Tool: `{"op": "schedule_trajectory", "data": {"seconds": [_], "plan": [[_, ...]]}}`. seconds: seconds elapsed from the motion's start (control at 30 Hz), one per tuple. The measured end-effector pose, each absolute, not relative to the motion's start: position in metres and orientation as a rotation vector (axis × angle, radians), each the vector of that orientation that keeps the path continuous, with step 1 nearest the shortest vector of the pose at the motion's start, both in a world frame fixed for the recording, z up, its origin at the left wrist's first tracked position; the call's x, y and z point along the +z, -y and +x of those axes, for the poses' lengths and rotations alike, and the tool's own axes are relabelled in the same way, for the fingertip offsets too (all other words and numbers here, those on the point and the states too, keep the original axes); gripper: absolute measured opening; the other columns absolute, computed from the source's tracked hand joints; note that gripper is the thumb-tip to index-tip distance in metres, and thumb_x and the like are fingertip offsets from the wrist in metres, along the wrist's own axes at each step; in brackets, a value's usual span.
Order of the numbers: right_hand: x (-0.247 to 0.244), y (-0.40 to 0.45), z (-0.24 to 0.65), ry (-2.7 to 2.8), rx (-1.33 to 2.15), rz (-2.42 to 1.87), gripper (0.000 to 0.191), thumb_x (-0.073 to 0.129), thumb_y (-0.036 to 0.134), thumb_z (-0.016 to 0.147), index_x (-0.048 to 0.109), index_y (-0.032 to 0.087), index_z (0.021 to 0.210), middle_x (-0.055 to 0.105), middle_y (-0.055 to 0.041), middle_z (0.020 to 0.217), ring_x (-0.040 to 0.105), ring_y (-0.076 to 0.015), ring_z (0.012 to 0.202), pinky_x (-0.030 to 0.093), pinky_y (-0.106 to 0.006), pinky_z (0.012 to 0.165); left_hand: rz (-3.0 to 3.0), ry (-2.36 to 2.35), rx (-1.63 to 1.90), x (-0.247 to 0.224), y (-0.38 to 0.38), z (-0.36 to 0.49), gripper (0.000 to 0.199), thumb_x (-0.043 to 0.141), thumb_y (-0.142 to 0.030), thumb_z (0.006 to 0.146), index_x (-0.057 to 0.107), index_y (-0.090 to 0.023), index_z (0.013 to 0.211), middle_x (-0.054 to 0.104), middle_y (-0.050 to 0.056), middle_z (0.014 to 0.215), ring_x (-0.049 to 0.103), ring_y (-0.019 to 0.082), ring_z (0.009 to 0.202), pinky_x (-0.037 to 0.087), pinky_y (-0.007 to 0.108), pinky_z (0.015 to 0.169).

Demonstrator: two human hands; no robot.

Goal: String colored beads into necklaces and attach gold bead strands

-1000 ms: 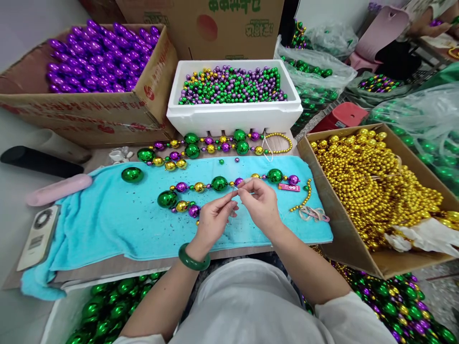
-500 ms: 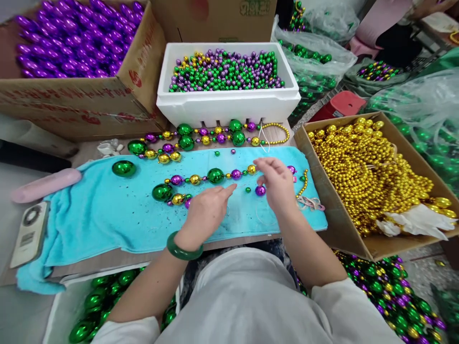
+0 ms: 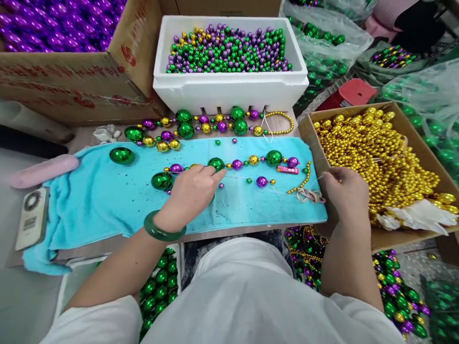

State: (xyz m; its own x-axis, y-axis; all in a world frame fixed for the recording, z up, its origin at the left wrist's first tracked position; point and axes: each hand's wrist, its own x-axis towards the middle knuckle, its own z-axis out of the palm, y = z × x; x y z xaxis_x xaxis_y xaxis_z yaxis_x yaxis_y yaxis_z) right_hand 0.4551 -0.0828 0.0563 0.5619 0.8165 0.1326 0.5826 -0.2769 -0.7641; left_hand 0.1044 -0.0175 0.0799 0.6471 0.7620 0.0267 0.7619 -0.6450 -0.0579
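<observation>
My left hand [image 3: 195, 188], with a green bangle [image 3: 163, 228] at the wrist, is over the beads on the turquoise towel [image 3: 103, 205], its fingers pressed together on a thin clear thread [image 3: 236, 177]. The thread runs right across the towel. My right hand [image 3: 346, 191] is beyond the towel's right edge, fingers pinched on what looks like the thread's other end. A strand of green, purple and gold beads [image 3: 253, 160] lies along the towel. Below it are a loose purple bead [image 3: 261, 181] and a small green bead [image 3: 248, 180].
A finished-looking bead strand [image 3: 185, 130] lies before the white foam box [image 3: 229, 88]. Cardboard boxes hold purple beads [image 3: 71, 24] at left and gold beads [image 3: 376, 153] at right. On the towel's left are a pink object [image 3: 46, 171] and a phone-like device [image 3: 32, 217].
My right hand has moved right, off the towel, drawing out the thread. My left hand has shifted slightly left and up. The camera view has shifted too.
</observation>
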Motion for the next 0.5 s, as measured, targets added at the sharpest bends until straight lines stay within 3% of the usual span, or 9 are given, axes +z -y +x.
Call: {"op": "schedule_trajectory", "data": {"seconds": [0.1, 0.17, 0.23, 0.3, 0.4, 0.5], "plan": [[0.065, 0.075, 0.401, 1.308, 0.276, -1.777, 0.012, 0.065, 0.031, 0.078, 0.07, 0.022, 0.085, 0.069, -0.0076, 0.09, 0.062, -0.0217, 0.083, 0.049, -0.034, 0.068, -2.818, 1.184, -0.02, 0.088, 0.017, 0.119, 0.038, 0.036, -0.006, 0.091, 0.067, -0.018, 0.109, 0.063, 0.009, 0.077, 0.056, 0.022, 0.075, 0.042, 0.033, 0.061], [0.065, 0.065, 0.36, 1.395, 0.573, -1.537, 0.015, 0.064, 0.031, 0.08, 0.071, 0.022, 0.089, 0.071, -0.0061, 0.092, 0.062, -0.0174, 0.073, 0.05, -0.032, 0.064, -2.798, 1.081, -0.011, 0.092, 0.017, 0.128, 0.031, 0.04, -0.007, 0.091, 0.068, -0.016, 0.101, 0.061, 0.009, 0.075, 0.055, 0.022, 0.074, 0.04, 0.033, 0.06], [0.058, 0.054, 0.326, 1.386, 0.934, -1.383, 0.023, 0.067, 0.033, 0.076, 0.071, 0.021, 0.096, 0.071, -0.0037, 0.086, 0.055, -0.0121, 0.056, 0.046, -0.028, 0.054, -2.751, 0.982, -0.001, 0.095, 0.016, 0.135, 0.025, 0.043, -0.01, 0.092, 0.067, -0.014, 0.093, 0.06, 0.008, 0.075, 0.055, 0.022, 0.074, 0.039, 0.033, 0.059], [0.047, 0.043, 0.306, 1.293, 1.148, -1.313, 0.023, 0.069, 0.034, 0.074, 0.071, 0.02, 0.091, 0.069, -0.0012, 0.075, 0.051, -0.0102, 0.05, 0.043, -0.025, 0.048, -2.713, 0.916, -0.008, 0.095, 0.014, 0.137, 0.023, 0.044, -0.011, 0.091, 0.066, -0.013, 0.087, 0.06, 0.008, 0.075, 0.055, 0.022, 0.075, 0.039, 0.033, 0.059], [0.035, 0.033, 0.3, 1.166, 1.308, -1.31, 0.02, 0.071, 0.036, 0.069, 0.07, 0.018, 0.077, 0.062, 0.0023, 0.058, 0.049, -0.0091, 0.046, 0.039, -0.022, 0.042, -2.723, 0.884, -0.025, 0.093, 0.01, 0.137, 0.023, 0.044, -0.008, 0.09, 0.065, -0.013, 0.082, 0.059, 0.009, 0.075, 0.056, 0.023, 0.076, 0.039, 0.034, 0.06], [0.033, 0.029, 0.308, 1.098, 1.453, -1.329, 0.025, 0.076, 0.038, 0.062, 0.069, 0.017, 0.073, 0.062, 0.0013, 0.055, 0.05, -0.0094, 0.045, 0.034, -0.02, 0.037, -2.81, 0.886, -0.076, 0.087, 0.008, 0.136, 0.025, 0.041, -0.007, 0.092, 0.065, -0.013, 0.085, 0.06, 0.009, 0.077, 0.057, 0.022, 0.077, 0.042, 0.033, 0.062]]}}
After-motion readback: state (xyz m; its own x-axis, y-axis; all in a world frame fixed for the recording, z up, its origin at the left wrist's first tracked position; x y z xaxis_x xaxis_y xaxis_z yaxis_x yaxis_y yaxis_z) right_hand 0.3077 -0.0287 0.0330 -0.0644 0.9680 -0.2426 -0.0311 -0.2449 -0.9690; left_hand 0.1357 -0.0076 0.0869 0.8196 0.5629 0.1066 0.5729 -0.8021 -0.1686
